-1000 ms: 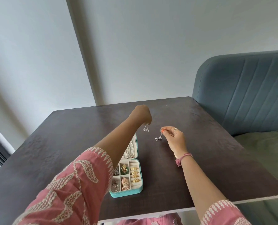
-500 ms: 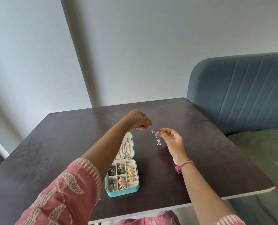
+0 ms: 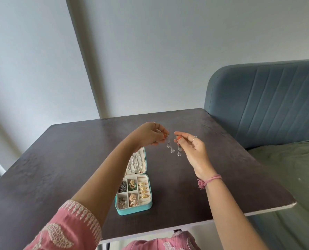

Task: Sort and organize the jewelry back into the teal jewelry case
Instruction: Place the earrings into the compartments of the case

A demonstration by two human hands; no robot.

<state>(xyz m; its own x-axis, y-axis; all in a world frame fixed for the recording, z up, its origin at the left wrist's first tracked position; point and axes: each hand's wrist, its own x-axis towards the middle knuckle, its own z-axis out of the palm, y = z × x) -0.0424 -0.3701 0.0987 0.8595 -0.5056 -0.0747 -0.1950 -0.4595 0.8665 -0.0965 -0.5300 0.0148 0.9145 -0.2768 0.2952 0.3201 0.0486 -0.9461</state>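
The teal jewelry case (image 3: 134,211) lies open on the dark table (image 3: 60,159), its compartments holding gold rings, earrings and other pieces, with silver chains in the lid. Above the table beyond the case, my left hand (image 3: 148,134) pinches a silver dangling earring (image 3: 169,144) by its top. My right hand (image 3: 193,148) pinches a matching silver earring (image 3: 179,150) the same way. Both earrings hang side by side in the air, a small gap apart.
A blue-grey upholstered headboard (image 3: 269,101) and green bedding (image 3: 294,177) border the table on the right. Pale walls stand behind. The table's near edge (image 3: 204,221) is white and runs close to my body.
Both hands have come together and lifted a little. The two earrings, earlier held apart, now hang next to each other. The camera has tilted, shifting the case lower in view.
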